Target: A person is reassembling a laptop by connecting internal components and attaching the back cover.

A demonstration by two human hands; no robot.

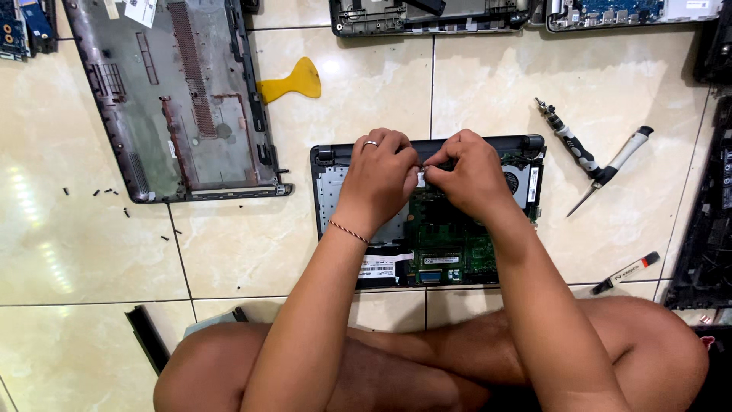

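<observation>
While each hand (left (pixel 379 177), right (pixel 467 177)) pinches inside the opened laptop (pixel 446 244), screwdrivers (pixel 595 162) lie beside.

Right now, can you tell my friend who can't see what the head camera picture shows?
A person sitting cross-legged on a tiled floor pinches something small with the left hand and right hand over an opened laptop showing its green circuit board. A removed grey bottom cover, a yellow pry tool and two screwdrivers lie around.

We see an opened laptop (pixel 457 236) lying flat on the tiled floor (pixel 91 252), bottom cover off, green circuit board (pixel 446 244) and fan (pixel 512 181) exposed, hinge edge facing away.
</observation>
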